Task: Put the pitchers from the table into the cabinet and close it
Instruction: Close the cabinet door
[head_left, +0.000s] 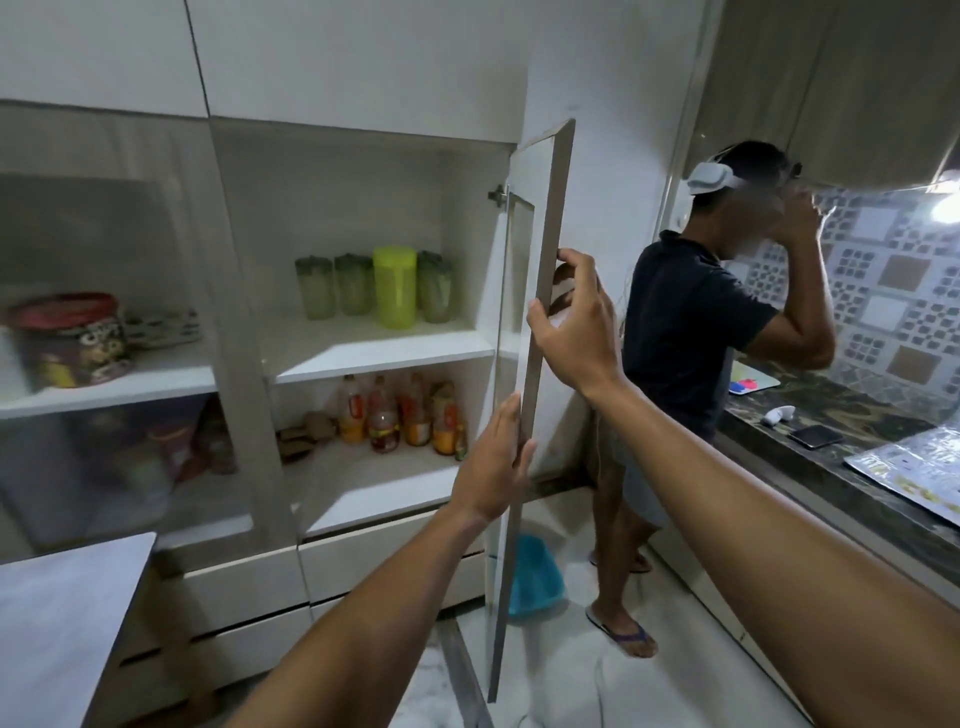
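The cabinet's glass door (535, 270) stands open, edge-on to me. My right hand (574, 322) grips its outer frame edge at mid height, thumb on the near side and fingers curled over the far side. My left hand (493, 462) lies lower on the same edge with straight fingers pressed flat against the frame. On the upper shelf (384, 353) inside stand a bright yellow-green pitcher (395, 286) and three darker green-lidded pitchers (316, 287) beside it.
Several sauce bottles (410, 415) fill the lower shelf. A person (691, 332) stands right of the door at a dark stone counter (831, 441). A blue dustpan (535, 577) lies on the floor behind the door. A white table corner (67, 597) sits lower left.
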